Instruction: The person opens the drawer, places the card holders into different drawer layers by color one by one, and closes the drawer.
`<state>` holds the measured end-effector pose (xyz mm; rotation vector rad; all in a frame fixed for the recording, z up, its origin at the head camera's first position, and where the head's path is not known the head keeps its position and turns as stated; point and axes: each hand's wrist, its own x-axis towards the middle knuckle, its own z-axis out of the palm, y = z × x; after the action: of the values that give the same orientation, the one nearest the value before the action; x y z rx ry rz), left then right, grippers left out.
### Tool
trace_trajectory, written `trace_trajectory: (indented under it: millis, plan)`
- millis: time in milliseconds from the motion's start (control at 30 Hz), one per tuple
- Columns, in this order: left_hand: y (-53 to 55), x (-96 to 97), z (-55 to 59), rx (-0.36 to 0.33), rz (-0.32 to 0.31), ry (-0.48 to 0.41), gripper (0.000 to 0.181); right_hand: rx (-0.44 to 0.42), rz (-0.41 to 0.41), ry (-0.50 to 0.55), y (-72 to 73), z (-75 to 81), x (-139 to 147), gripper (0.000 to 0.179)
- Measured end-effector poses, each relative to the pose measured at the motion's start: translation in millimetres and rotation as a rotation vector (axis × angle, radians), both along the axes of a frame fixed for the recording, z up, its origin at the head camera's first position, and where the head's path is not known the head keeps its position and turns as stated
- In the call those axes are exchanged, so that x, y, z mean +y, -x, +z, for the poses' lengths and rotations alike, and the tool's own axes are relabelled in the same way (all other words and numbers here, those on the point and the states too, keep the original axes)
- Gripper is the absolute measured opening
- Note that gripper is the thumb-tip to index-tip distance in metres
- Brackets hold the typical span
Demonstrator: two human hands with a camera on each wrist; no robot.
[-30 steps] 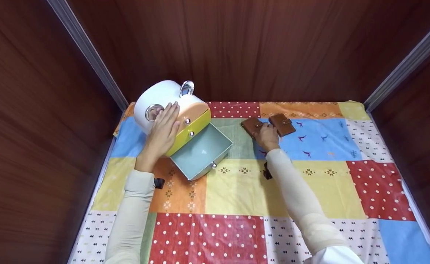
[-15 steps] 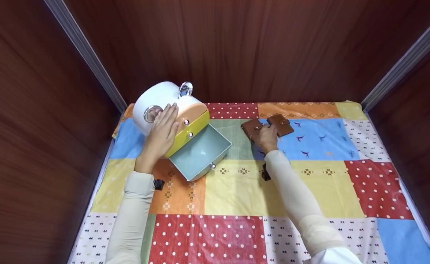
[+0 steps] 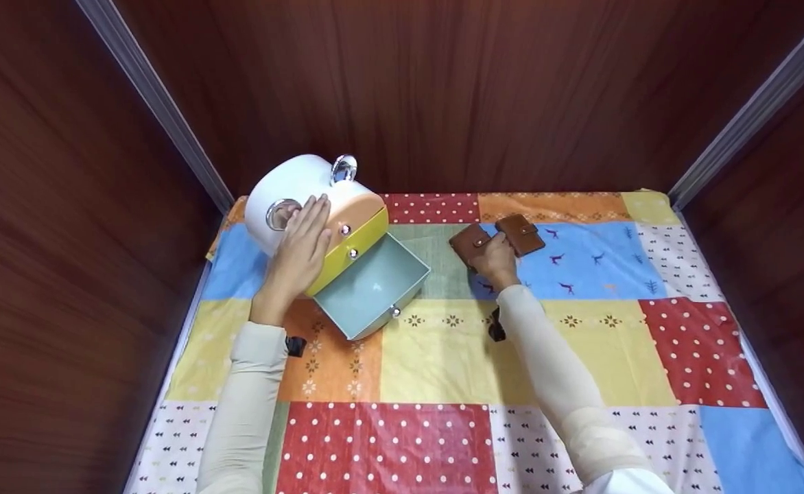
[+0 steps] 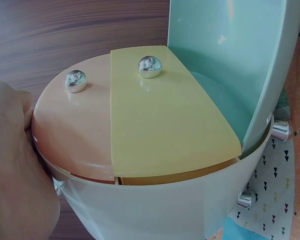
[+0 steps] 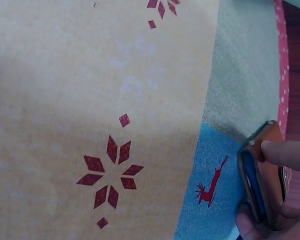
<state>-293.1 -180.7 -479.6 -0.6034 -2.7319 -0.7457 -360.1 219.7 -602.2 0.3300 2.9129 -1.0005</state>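
My left hand (image 3: 299, 254) lies with straight fingers on the white rounded body of a small drawer unit (image 3: 292, 178). Its peach drawer (image 3: 361, 209) and yellow drawer (image 3: 347, 259) look pushed in or nearly so, while the mint green drawer (image 3: 374, 288) is pulled out with nothing in it. In the left wrist view, part of the left hand (image 4: 15, 165) shows beside the peach front. With thumb and fingers, my right hand (image 3: 498, 261) pinches the edges of a brown leather wallet (image 5: 267, 165). A second brown snap wallet (image 3: 521, 234) lies just right of it.
A patchwork cloth (image 3: 436, 357) covers the table. Dark wood panels (image 3: 429, 96) rise behind and at both sides. The drawer unit carries chrome round feet or knobs, one of them a chrome disc (image 3: 344, 169) on its far side.
My right hand and the wallet in it have shifted slightly toward me. The left hand stays on the drawer unit, and the second wallet keeps its place; the head view drifts a little.
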Motion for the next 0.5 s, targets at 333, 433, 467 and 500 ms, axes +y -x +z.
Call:
trace_trajectory:
  millis: [333, 433, 467, 500]
  plan:
    - [1.0, -0.3, -0.7, 0.004, -0.012, -0.009, 0.056, 0.026, 0.009, 0.090, -5.1, 10.2, 4.2, 0.047]
    - [1.5, -0.3, -1.0, 0.002, -0.013, -0.009, 0.056, 0.057, 0.003, 0.074, 2.1, 0.9, 9.9, 0.038]
    - [1.7, -0.4, -1.1, 0.003, -0.013, -0.009, 0.056, 0.065, -0.002, 0.064, 2.2, 1.8, 9.5, 0.037]
    - [1.7, -0.5, -1.1, 0.004, -0.014, -0.009, 0.056, 0.072, -0.007, 0.059, 2.2, 2.4, 9.2, 0.038]
